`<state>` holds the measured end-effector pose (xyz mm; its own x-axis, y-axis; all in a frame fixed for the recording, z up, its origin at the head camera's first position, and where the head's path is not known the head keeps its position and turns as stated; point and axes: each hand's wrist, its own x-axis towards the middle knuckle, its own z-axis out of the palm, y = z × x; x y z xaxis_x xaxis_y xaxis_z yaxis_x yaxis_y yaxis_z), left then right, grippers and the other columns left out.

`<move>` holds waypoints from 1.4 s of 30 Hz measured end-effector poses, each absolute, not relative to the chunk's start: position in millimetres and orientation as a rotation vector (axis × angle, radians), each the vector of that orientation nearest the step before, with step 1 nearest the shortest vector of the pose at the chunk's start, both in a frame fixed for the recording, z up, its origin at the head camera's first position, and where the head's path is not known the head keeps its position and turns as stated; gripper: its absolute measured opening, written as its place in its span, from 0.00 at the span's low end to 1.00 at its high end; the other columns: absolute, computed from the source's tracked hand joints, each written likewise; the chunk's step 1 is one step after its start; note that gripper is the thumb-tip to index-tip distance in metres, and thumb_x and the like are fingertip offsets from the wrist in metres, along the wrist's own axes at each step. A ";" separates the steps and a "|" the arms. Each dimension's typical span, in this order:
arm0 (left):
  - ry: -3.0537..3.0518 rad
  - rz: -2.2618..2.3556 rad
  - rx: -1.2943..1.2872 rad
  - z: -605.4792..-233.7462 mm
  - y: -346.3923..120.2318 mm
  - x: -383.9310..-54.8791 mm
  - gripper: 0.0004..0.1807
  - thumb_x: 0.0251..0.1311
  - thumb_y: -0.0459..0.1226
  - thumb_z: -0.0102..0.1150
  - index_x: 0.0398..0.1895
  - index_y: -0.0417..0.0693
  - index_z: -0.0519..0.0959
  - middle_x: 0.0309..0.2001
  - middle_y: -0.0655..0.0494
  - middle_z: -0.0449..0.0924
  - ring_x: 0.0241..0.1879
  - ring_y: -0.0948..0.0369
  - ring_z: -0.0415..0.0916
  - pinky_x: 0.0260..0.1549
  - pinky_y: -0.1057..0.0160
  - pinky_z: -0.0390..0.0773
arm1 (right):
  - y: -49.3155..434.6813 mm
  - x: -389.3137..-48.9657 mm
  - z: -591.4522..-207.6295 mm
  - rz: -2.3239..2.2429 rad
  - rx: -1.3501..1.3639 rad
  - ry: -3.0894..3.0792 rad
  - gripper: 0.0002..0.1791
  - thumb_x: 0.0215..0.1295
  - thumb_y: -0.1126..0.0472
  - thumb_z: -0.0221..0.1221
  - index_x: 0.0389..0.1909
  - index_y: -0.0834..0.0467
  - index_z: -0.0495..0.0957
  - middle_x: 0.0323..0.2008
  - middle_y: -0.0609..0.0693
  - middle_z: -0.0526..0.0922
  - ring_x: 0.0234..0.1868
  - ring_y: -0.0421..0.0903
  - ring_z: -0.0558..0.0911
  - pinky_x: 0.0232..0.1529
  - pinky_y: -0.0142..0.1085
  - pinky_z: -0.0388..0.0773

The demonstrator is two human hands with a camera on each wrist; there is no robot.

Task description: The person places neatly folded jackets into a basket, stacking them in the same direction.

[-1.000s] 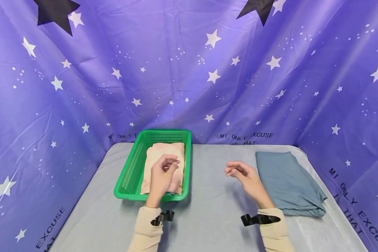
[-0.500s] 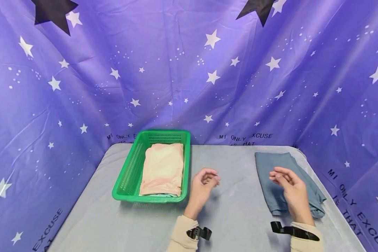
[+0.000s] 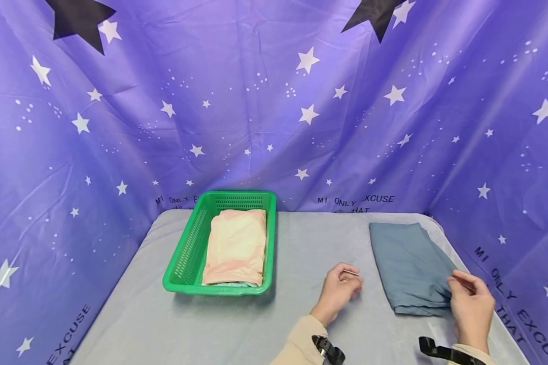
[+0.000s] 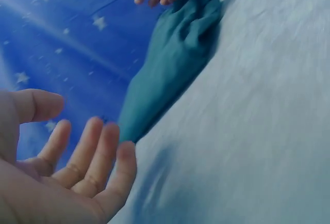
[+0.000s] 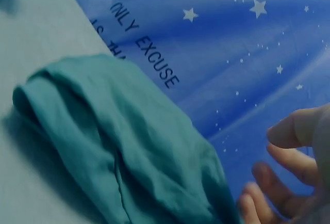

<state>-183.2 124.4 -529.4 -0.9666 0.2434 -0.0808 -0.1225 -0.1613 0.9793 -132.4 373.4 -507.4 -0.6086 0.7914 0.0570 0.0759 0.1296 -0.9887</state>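
A folded blue-grey cloth (image 3: 408, 268) lies on the right side of the table, looking teal in both wrist views. My right hand (image 3: 474, 304) is at its right front corner, fingertips right at the edge. In the right wrist view, thumb and fingers (image 5: 281, 198) of that hand stand apart beside the cloth (image 5: 118, 136), with nothing between them. To the left of the cloth, my left hand (image 3: 340, 291) hovers over the table with loosely bent fingers. The left wrist view shows its palm (image 4: 56, 198) holding nothing and the cloth (image 4: 170, 64) beyond.
A green perforated basket (image 3: 173, 281) stands at the left of the table (image 3: 310, 243). Inside it lies a folded pale pink cloth (image 3: 237, 246), with a light teal edge showing beneath. A purple star-printed curtain (image 3: 255, 101) encloses the back and sides.
Both hands have moved to the right: the left from over the basket to beside the blue-grey cloth, the right across that cloth to its right front corner. Basket and cloths stay put.
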 end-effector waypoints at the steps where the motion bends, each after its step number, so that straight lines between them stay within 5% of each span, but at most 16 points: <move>1: 1.856 2.207 0.117 -529.5 131.6 -182.1 0.14 0.58 0.29 0.64 0.48 0.41 0.79 0.34 0.52 0.87 0.31 0.63 0.80 0.29 0.67 0.77 | 376.4 -131.8 -508.4 1.459 -0.876 -1.855 0.13 0.66 0.64 0.63 0.41 0.40 0.83 0.28 0.19 0.75 0.30 0.23 0.72 0.32 0.14 0.66; 3: 1.845 2.181 0.067 -528.9 147.1 -179.7 0.17 0.58 0.29 0.65 0.50 0.46 0.77 0.36 0.55 0.85 0.33 0.62 0.80 0.30 0.66 0.77 | 383.4 -132.1 -509.5 1.354 -0.941 -1.955 0.12 0.66 0.60 0.63 0.48 0.45 0.82 0.35 0.26 0.76 0.36 0.27 0.71 0.38 0.17 0.64; 5: 1.828 2.151 0.022 -526.5 162.5 -177.5 0.19 0.58 0.30 0.66 0.51 0.51 0.76 0.40 0.56 0.83 0.36 0.60 0.80 0.32 0.63 0.77 | 390.9 -133.6 -509.9 1.265 -0.982 -2.091 0.20 0.67 0.56 0.62 0.59 0.53 0.78 0.49 0.44 0.79 0.52 0.40 0.72 0.51 0.30 0.67; 9: 1.805 2.097 -0.030 -523.4 185.1 -174.6 0.22 0.58 0.30 0.67 0.54 0.54 0.74 0.48 0.53 0.78 0.43 0.59 0.78 0.38 0.55 0.80 | 405.5 -138.7 -511.3 1.222 -1.000 -2.348 0.40 0.69 0.49 0.59 0.76 0.64 0.59 0.72 0.79 0.52 0.70 0.74 0.51 0.62 0.65 0.57; 13: 1.734 2.109 -0.041 -526.1 194.0 -174.5 0.24 0.61 0.29 0.65 0.58 0.53 0.72 0.55 0.48 0.75 0.46 0.56 0.79 0.43 0.45 0.83 | 414.9 -142.5 -516.5 1.265 -1.041 -2.497 0.49 0.70 0.44 0.56 0.80 0.65 0.46 0.75 0.81 0.41 0.73 0.82 0.44 0.69 0.72 0.52; 20: 1.665 2.145 -0.059 -535.3 201.5 -178.8 0.24 0.61 0.31 0.65 0.59 0.55 0.71 0.47 0.50 0.78 0.33 0.51 0.81 0.36 0.39 0.84 | 418.2 -145.8 -532.5 1.284 -1.076 -2.506 0.52 0.71 0.44 0.54 0.80 0.69 0.40 0.76 0.79 0.47 0.75 0.80 0.49 0.74 0.67 0.51; 27: 1.701 2.141 -0.072 -546.3 206.1 -183.4 0.23 0.61 0.32 0.67 0.58 0.56 0.73 0.39 0.56 0.83 0.26 0.57 0.79 0.28 0.50 0.87 | 419.1 -146.0 -537.5 1.318 -1.075 -2.474 0.50 0.71 0.45 0.54 0.79 0.70 0.41 0.75 0.79 0.49 0.76 0.76 0.52 0.76 0.64 0.52; 36: 1.721 2.124 -0.035 -551.0 204.6 -186.1 0.22 0.62 0.36 0.70 0.58 0.57 0.75 0.37 0.58 0.84 0.26 0.59 0.80 0.27 0.52 0.87 | 416.6 -142.4 -536.7 1.308 -1.064 -2.519 0.48 0.72 0.43 0.53 0.76 0.72 0.48 0.72 0.80 0.55 0.73 0.77 0.57 0.73 0.65 0.56; 42: 1.779 2.089 -0.059 -548.4 201.2 -189.0 0.23 0.62 0.40 0.70 0.59 0.57 0.76 0.40 0.59 0.86 0.26 0.61 0.79 0.18 0.64 0.78 | 410.6 -145.5 -534.9 1.397 -1.049 -2.544 0.50 0.73 0.39 0.51 0.76 0.74 0.46 0.73 0.80 0.52 0.74 0.76 0.55 0.73 0.66 0.55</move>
